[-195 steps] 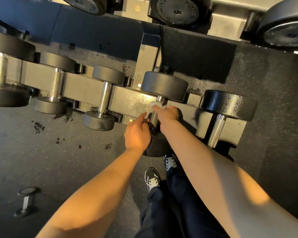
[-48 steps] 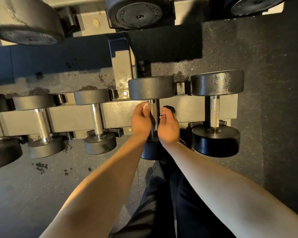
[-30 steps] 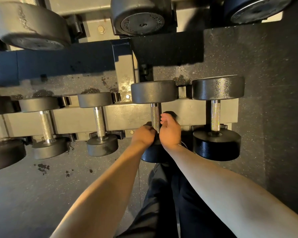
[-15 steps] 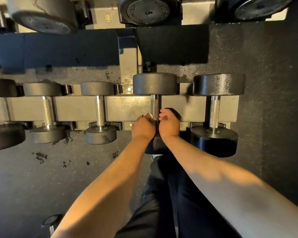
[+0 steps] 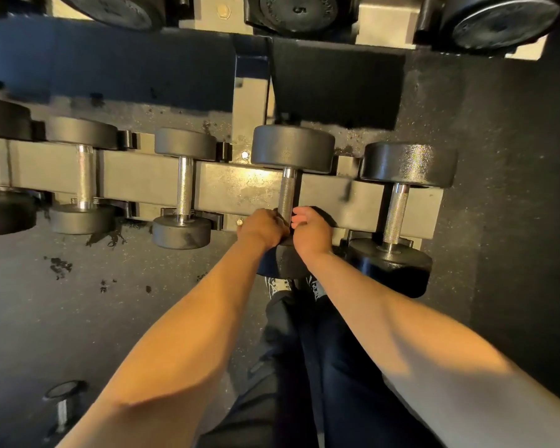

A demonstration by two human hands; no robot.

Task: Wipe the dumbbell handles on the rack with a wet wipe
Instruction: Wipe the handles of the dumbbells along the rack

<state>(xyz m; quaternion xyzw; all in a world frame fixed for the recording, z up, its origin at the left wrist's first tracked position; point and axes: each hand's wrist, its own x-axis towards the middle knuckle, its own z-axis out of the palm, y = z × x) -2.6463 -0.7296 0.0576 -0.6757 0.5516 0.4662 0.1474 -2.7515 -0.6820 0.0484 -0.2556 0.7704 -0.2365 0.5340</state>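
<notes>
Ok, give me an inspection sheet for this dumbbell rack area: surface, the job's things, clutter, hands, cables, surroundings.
Surface: dark speckled rubber floor, with dark flecks of debris at left.
Job's things: lower rack rail carries a row of dumbbells; the handle being worked is bare metal above the hands. Wet wipe: hidden, cannot tell where it is.
Clutter: a small dumbbell lies loose on the floor, lower left.
Hands: left hand and right hand both curl round the near end of that handle, side by side.
Cables: nothing seen.
Surroundings: upper tier holds a dumbbell marked 5; the person's dark trousers and shoes below.
</notes>
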